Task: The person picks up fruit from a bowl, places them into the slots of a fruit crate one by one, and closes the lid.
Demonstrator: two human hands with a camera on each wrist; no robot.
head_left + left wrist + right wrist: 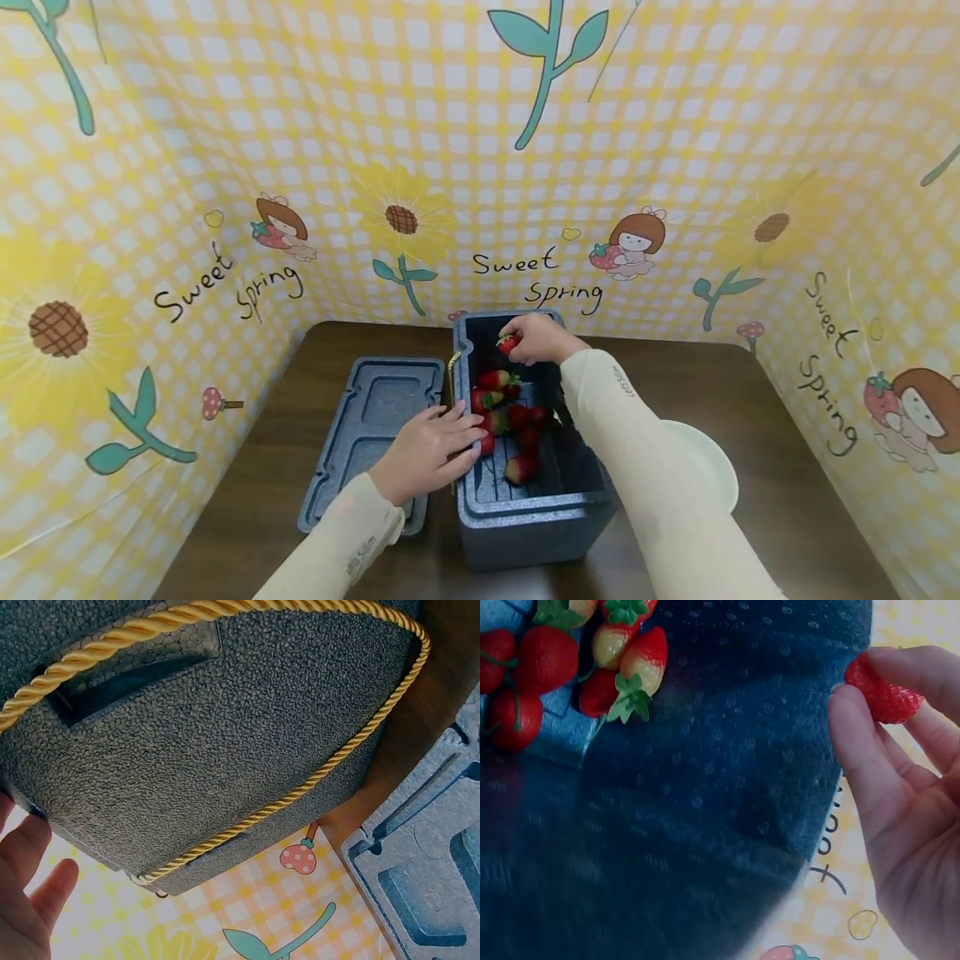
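A dark grey-blue foam box [525,542] stands uncovered on the table. Between thumb and fingers, my right hand [542,337] pinches a red strawberry [885,694] above the far end of the box. Inside lie several strawberries [643,660], some pale near the leaves, and several round red fruits [547,658] with green stems. My left hand [427,450] rests on the box's left rim with fingers extended over it, close to the fruit. In the left wrist view, its fingers [26,844] touch the box edge.
The box's lid [382,417] lies flat to its left on the brown table [262,467]. A twisted gold cord [300,787] runs along the box's left side. Partly behind my right forearm is a pale round plate [716,467]. Yellow checked cloth [465,125] surrounds the table.
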